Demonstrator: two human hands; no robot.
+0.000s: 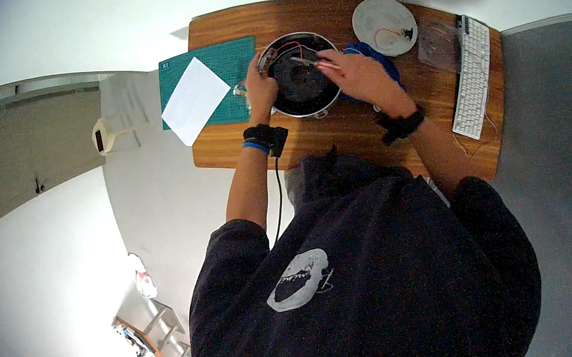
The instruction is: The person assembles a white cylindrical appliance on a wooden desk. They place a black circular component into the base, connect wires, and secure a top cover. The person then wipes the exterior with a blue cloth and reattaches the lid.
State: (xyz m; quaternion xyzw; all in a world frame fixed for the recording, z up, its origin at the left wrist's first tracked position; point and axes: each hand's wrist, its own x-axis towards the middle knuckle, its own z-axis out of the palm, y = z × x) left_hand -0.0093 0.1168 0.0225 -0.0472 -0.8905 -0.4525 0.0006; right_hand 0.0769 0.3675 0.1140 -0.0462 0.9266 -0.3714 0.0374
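Observation:
A round black housing [305, 88] with a silvery rim lies on the wooden table, a red wire arching over its far part. My left hand [261, 90] is closed on its left rim, near a small brownish part whose kind I cannot make out. My right hand [364, 78] grips a slim tool [304, 61] with a grey metal tip and a reddish handle. That tip reaches over the dark inside of the housing; whether it touches anything is too small to tell. Something deep blue and crumpled [382, 62] lies just beyond my right hand.
Left of the housing, a white sheet [195, 99] lies on a green cutting mat [245, 49]. A white round disc [372, 16] with thin wires stands at the far right, near a clear plastic box [436, 47] and a white keyboard [472, 79]. A cable [280, 195] hangs from my left wrist strap.

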